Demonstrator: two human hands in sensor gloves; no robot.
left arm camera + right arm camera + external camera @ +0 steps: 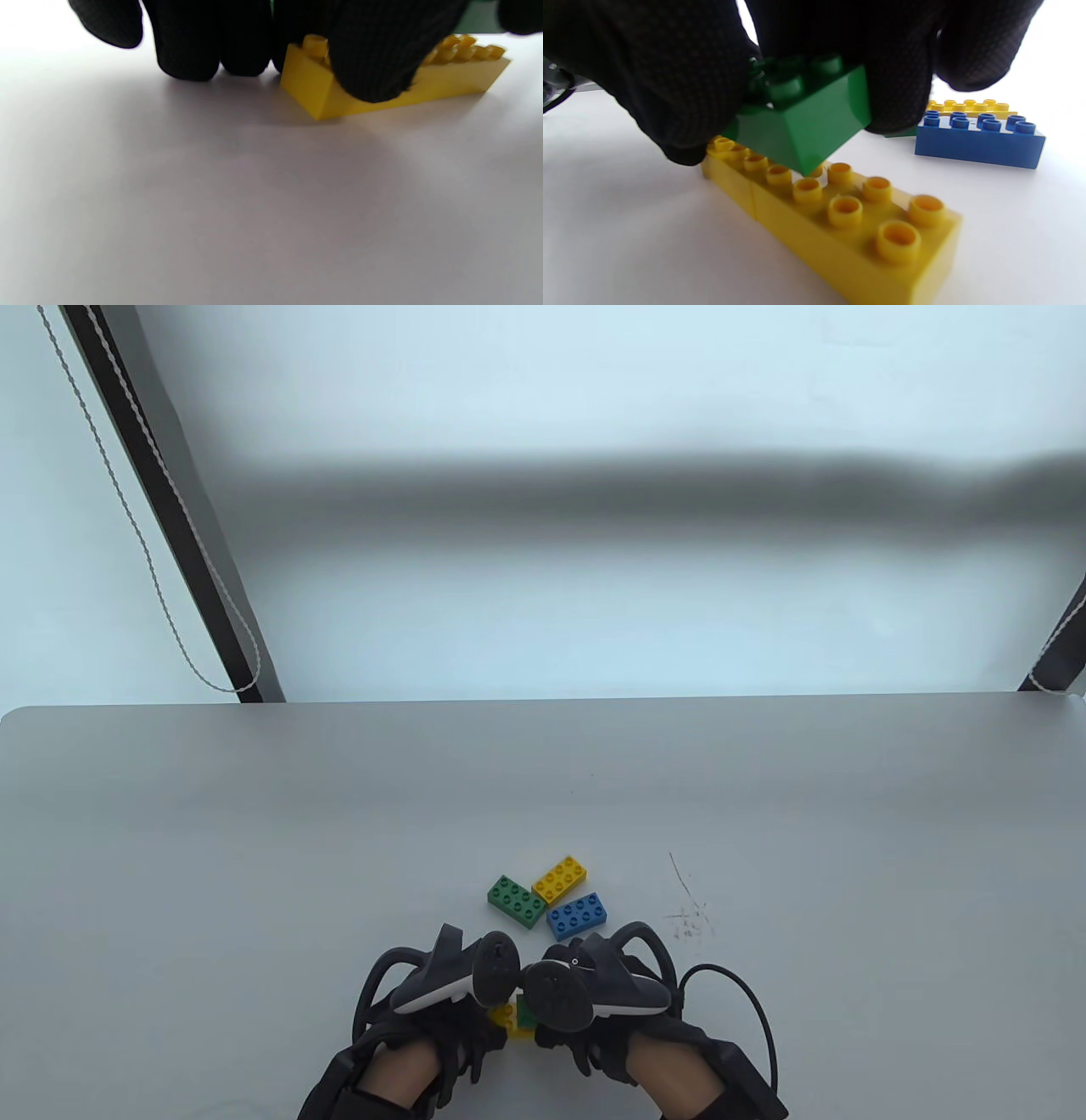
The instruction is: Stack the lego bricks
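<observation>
My right hand grips a small green brick between thumb and fingers and holds it tilted, one lower corner touching the studs of a long yellow row lying on the table. A seam in that row suggests two yellow bricks end to end. My left hand holds the other end of the yellow row, a gloved finger pressed on its front face. In the table view only slivers of yellow and green show between the two trackers.
Three loose bricks lie just beyond the hands: green, yellow and blue. The blue one sits close behind the row in the right wrist view. The table's far edge runs across mid-frame.
</observation>
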